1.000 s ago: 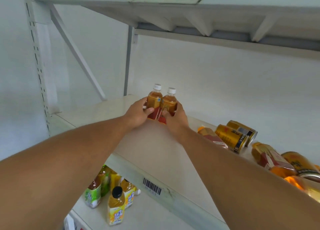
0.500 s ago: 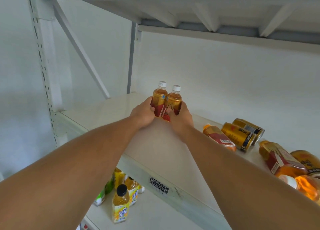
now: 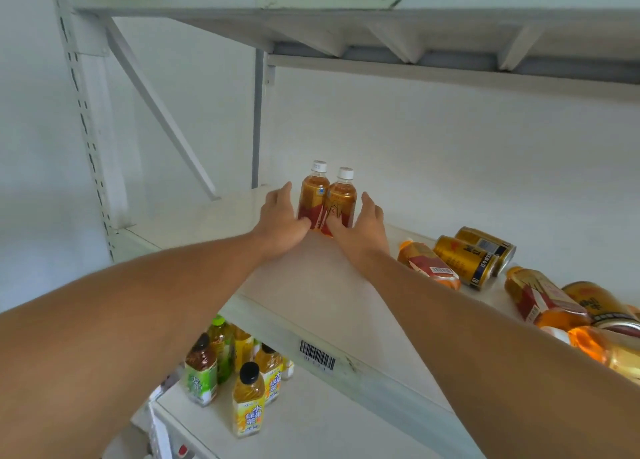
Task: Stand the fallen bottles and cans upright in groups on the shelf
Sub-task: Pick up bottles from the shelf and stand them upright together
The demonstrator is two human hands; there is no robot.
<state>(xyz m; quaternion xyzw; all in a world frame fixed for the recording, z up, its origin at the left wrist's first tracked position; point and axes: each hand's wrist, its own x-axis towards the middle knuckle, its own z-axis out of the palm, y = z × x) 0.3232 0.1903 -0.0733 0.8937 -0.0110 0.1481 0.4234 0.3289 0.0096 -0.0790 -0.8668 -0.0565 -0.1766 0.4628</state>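
I read my left hand (image 3: 280, 221) as spread open, thumb touching the two upright tea bottles (image 3: 327, 200) — no grip. My right hand (image 3: 363, 224) flanks them likewise, fingers extended, holding nothing. Right of that pair, fallen tea bottles (image 3: 427, 263) and gold cans (image 3: 465, 261) lie on the shelf (image 3: 311, 292) — most work remains.

Both forearms are bare from the frame's lower edge to the wrist, with no sleeve in view on either. The left hand (image 3: 281, 223) and the right hand (image 3: 364, 228) are ungloved, and neither wrist nor any visible finger carries a watch, band or ring.
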